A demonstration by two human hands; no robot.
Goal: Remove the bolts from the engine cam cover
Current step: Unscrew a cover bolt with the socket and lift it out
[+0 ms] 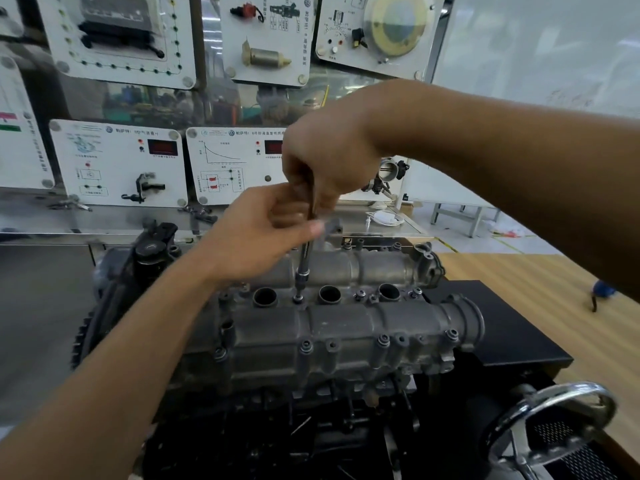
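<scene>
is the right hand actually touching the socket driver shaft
Touching. The head view shows the right hand with fingers curled round the socket driver shaft.

White training panels [117, 161] with diagrams and red displays line the back wall, and a metal throttle body [389, 169] is mounted at their right end. A white cable [386, 216] lies on the steel shelf [353, 216] below. To the right, a wooden table [540, 289] carries a small blue object [602, 291], possibly a tool handle. A chrome handwheel [571, 388] sits at lower right.
</scene>
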